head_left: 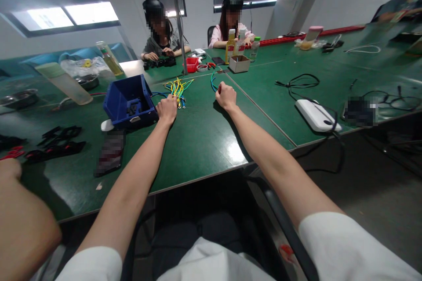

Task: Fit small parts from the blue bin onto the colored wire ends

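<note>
My left hand (167, 109) rests on the green table with its fingers curled, against a loose bundle of yellow, green and blue wires (179, 90) with metal terminals on their ends. Whatever is inside those fingers is hidden. Farther right, my right hand (226, 95) is closed on the ends of a few blue and green wires (212, 81), which curve away from its fingertips. A blue plastic bin (130, 101) with small black pieces inside stands just left of my left hand.
A white power bank (317, 115) with a black cable lies at right. Behind the wires are a red box (191, 65), a small carton (239, 63) and bottles. Two people sit across the table. Another person's arm (23, 210) reaches in at left, near black parts (56, 147).
</note>
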Available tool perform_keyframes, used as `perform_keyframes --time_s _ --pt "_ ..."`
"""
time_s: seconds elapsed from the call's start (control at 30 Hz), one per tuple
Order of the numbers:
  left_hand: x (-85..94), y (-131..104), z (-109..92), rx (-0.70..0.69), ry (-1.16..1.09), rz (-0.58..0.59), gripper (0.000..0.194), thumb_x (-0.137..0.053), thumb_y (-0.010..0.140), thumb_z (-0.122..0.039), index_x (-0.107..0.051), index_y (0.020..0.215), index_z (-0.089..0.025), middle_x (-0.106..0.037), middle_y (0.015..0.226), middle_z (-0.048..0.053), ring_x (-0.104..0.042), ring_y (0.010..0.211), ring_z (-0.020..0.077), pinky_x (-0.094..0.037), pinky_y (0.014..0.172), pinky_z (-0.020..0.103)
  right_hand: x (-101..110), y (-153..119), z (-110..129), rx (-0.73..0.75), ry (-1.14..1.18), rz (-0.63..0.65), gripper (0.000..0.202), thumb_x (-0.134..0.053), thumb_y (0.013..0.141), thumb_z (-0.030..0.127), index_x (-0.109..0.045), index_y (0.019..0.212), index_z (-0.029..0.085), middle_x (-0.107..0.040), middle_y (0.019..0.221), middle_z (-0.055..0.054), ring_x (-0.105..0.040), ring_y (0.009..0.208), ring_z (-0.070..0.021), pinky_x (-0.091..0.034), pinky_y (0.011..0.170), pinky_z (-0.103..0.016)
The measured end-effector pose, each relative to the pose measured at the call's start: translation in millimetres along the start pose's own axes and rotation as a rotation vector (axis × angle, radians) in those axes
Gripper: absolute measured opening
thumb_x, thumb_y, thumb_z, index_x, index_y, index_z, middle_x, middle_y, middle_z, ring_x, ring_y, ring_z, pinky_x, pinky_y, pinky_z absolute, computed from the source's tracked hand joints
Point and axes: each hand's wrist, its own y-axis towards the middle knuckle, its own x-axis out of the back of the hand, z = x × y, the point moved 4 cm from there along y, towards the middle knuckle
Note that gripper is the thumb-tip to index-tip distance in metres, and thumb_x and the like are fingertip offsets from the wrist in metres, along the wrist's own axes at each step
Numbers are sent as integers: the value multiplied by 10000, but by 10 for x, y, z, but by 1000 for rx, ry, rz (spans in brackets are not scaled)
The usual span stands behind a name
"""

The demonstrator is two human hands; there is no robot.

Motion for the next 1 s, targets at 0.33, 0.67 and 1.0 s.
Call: perform_keyframes --time_s 0.33,0.67,1.0 --pt "44 -56 5 15 -26 -45 378 -408 916 -392 -661 1107 -186 -717 1049 169 -666 1015 331 -463 819 359 10 -5 0 -8 -6 -9 170 -504 890 208 -624 1008 183 -724 961 -132 -662 886 -273 -487 756 -351" --pt "-24 -13 41 16 -70 -45 652 -256 965 -554 -760 1046 -148 -715 1037 233 -665 1012 383 -470 834 419 -45 16 -38 3 11 -30 131 -518 889 205 -613 978 185 -712 922 -118 -671 866 -274 -482 744 -353" --pt "-137 -47 42 214 -502 -132 400 -434 890 -372 -750 807 -142 -715 799 144 -665 807 280 -433 702 325 -57 12 18 35 39 -37 135 -533 878 187 -620 980 171 -709 914 -123 -663 846 -264 -480 734 -348"
